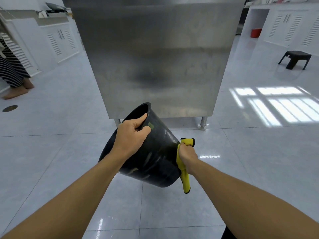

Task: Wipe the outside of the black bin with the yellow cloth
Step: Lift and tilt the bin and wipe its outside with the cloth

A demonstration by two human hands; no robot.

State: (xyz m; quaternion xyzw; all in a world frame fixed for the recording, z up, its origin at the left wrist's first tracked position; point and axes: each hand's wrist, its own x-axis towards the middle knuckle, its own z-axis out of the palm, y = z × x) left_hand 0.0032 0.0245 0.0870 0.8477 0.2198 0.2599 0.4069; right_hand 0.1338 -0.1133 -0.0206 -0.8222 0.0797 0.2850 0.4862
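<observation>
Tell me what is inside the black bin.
The black bin is tilted, its mouth facing away and left. Only a dark strip of inner wall shows past the left hand, whose grip is on the rim. No contents are visible; most of the inside is hidden.

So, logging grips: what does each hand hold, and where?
Left hand grips the black bin by its rim; right hand clutches the bunched yellow cloth mid-length.
</observation>
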